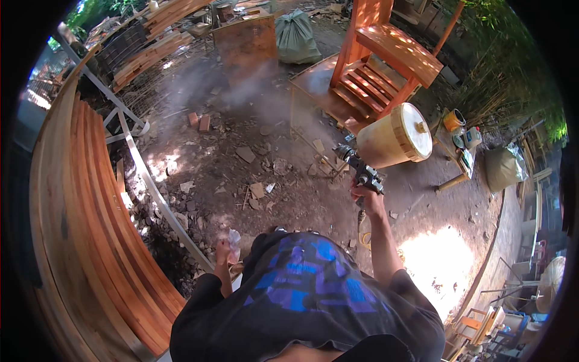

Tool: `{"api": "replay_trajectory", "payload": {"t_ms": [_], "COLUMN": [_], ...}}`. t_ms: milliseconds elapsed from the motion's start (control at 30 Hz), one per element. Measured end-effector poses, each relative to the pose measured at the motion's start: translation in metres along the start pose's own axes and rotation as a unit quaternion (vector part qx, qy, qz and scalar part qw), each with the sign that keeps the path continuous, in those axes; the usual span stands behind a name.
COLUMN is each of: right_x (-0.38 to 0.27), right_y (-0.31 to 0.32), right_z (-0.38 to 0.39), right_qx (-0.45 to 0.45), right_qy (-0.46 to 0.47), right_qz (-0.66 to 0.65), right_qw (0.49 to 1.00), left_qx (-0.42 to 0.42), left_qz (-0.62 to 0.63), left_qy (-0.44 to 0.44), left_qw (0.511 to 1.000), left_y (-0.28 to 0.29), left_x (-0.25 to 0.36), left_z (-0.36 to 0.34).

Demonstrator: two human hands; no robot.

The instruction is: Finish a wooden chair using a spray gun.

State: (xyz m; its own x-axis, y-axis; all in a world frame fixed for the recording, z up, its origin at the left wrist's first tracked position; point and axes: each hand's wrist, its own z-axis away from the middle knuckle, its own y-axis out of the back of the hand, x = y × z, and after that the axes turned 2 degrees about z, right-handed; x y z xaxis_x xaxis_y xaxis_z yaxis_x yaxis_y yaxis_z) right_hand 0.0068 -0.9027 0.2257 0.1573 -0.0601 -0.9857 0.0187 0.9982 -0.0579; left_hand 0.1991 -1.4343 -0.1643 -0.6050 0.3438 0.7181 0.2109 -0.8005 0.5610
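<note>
My right hand point(367, 198) is closed on a metal spray gun point(362, 169), held out to the right of my body, with a large cream lidded cup point(389, 139) at its upper end and a yellowish hose point(364, 235) hanging below. A pale mist point(247, 90) drifts in the air beyond the gun. At my lower left, my left hand point(222, 252) grips a crumpled whitish cloth point(233, 244). A reddish-orange slatted wooden piece of furniture point(398, 51) stands behind the gun, partly hidden by the cup.
Long stained boards point(102, 229) lie along the left beside a pale rail point(157, 193). Rubble and bricks point(199, 120) lie on the dirt. An upright panel point(244, 45), green sack point(295, 39), small table with containers point(458, 139) and another sack point(506, 169) stand around.
</note>
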Motion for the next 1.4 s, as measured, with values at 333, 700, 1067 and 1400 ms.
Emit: {"api": "replay_trajectory", "payload": {"t_ms": [333, 700, 1067, 1400], "right_x": [-0.001, 0.013, -0.015, -0.018], "right_y": [0.002, -0.002, -0.001, -0.002], "right_z": [0.0, -0.008, 0.011, 0.032], "right_qx": [-0.013, 0.013, -0.033, -0.08], "right_qy": [0.02, -0.001, 0.019, 0.01], "right_qz": [0.052, -0.047, -0.026, 0.018], "right_qw": [0.998, 0.999, 0.999, 0.997], "left_qx": [-0.044, -0.035, -0.052, -0.312], "left_qz": [0.14, 0.138, 0.172, 0.639], "left_qy": [0.068, 0.07, 0.051, -0.127], "left_qw": [0.987, 0.987, 0.982, 0.691], "left_y": [-0.005, -0.02, -0.026, -0.061], "left_x": [0.019, -0.001, 0.05, 0.451], "left_z": [-0.007, -0.028, -0.036, 0.076]}}
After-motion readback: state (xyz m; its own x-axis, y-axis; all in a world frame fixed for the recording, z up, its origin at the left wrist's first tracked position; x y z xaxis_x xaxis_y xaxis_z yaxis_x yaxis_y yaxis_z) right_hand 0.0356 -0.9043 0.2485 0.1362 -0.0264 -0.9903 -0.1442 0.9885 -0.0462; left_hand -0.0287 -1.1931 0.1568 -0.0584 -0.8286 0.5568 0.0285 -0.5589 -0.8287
